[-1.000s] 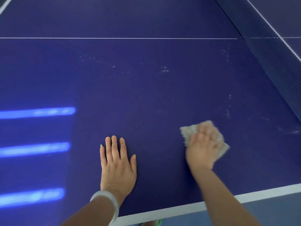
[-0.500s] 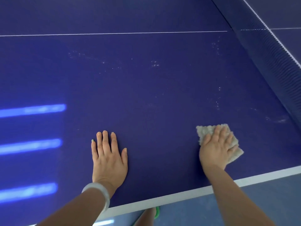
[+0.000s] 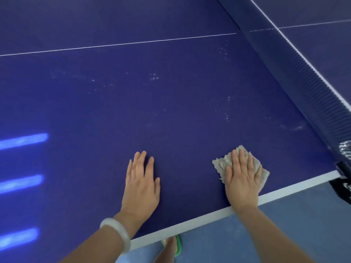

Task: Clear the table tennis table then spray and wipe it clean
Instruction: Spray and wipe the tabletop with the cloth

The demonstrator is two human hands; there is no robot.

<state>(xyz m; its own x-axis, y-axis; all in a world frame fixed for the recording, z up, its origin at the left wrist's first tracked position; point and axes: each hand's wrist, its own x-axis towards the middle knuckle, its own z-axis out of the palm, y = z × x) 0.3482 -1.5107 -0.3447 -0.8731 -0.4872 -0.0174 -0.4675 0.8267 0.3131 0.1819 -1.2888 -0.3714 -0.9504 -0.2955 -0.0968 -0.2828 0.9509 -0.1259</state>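
Blue flooring [image 3: 284, 224] is showing below your table's [image 3: 171, 111] white edge. Your left hand [image 3: 141, 185] is resting flat; your right hand [image 3: 242, 183] is pressing the cloth [image 3: 220, 164] flat-fingered. Droplets [image 3: 153, 77] are lying beyond, the net [image 3: 303, 78] farther right.

No readable text, label, brand or number anywhere in view.

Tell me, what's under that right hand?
A pale cloth, pressed flat on the blue table by the right hand. Its corners stick out; its middle and the table beneath are covered.
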